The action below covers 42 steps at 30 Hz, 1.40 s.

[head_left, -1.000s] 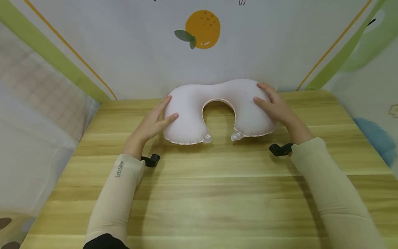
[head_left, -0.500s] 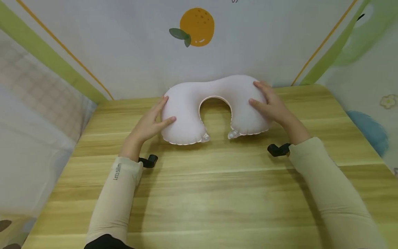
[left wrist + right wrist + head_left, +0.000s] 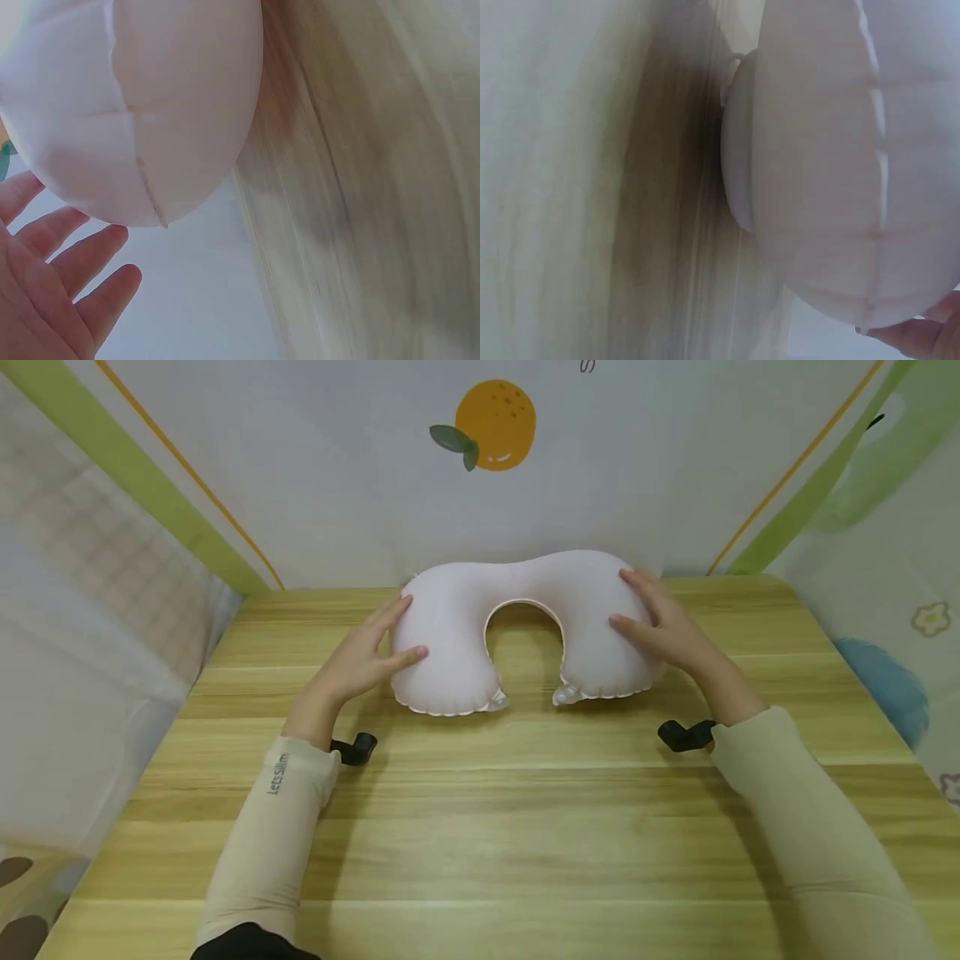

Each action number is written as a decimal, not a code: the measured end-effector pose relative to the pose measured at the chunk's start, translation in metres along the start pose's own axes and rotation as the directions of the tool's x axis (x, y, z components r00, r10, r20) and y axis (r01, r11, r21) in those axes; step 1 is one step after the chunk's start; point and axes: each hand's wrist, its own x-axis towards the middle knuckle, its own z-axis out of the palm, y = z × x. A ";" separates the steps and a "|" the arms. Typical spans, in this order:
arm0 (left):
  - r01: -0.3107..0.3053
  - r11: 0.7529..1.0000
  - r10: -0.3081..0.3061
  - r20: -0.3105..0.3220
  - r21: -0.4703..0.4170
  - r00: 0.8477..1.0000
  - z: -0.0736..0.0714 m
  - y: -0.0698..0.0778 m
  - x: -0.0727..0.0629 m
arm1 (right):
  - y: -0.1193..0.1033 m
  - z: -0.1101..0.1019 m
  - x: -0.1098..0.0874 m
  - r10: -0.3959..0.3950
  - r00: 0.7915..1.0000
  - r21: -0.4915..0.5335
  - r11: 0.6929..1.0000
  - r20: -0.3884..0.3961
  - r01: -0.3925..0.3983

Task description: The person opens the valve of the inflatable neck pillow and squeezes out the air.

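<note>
White, inflated and U-shaped, a neck pillow [image 3: 450, 631] sits in the head view at the rear edge of a wood-grain table [image 3: 510, 843], about midway between the two rear corners, with the gap of the U facing the front edge and a transparent tab [image 3: 497, 700] at the inner corner of each lobe. Left hand [image 3: 356, 656]: on the lobe toward the table's left edge, thumb extended on the front face, index fingertip at the outer rim. Right hand [image 3: 671, 627]: on the opposite lobe, thumb and index finger parted, both tips on the front face. Both hands are widely spread; the pillow is located between them. Beige sleeves [image 3: 262, 843] cover the forearms, and a black fitting [image 3: 356, 749] projects at each wrist. Behind the rear edge, a pale backdrop [image 3: 360, 502] carries a printed orange [image 3: 495, 425]. Left wrist view: a seam runs along the pillow's rounded end; the fingers [image 3: 94, 259] are fanned and nearly straight, some tips touching the pillow, the lowest one clear of it. Right wrist view: the ribbed lobe fills one side, and fingertips touch its end; the remaining fingers' hold cannot be determined.
</note>
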 end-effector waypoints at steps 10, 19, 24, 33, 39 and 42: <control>-0.011 1.000 0.010 0.018 0.009 1.000 0.002 0.006 -0.012 | -0.003 -0.004 -0.016 -0.017 1.000 -0.009 1.000 0.006 0.017; -0.030 0.999 0.029 0.033 0.022 0.999 0.002 0.010 -0.027 | -0.008 -0.003 -0.031 -0.009 1.000 -0.008 1.000 0.015 0.010; -0.032 0.999 0.032 0.021 0.025 0.999 0.001 0.012 -0.036 | -0.014 -0.003 -0.035 -0.010 1.000 -0.007 1.000 0.024 0.010; -0.037 0.999 0.037 -0.004 0.029 0.999 -0.001 0.018 -0.040 | -0.021 -0.004 -0.042 -0.002 1.000 0.005 1.000 0.012 0.002; -0.036 0.999 0.036 0.001 0.037 0.999 0.000 0.021 -0.043 | -0.020 -0.005 -0.049 -0.016 1.000 0.009 1.000 0.012 0.016; -0.045 0.997 0.045 0.007 0.055 0.999 0.001 0.022 -0.044 | -0.017 -0.005 -0.055 -0.021 1.000 0.016 1.000 0.003 0.021</control>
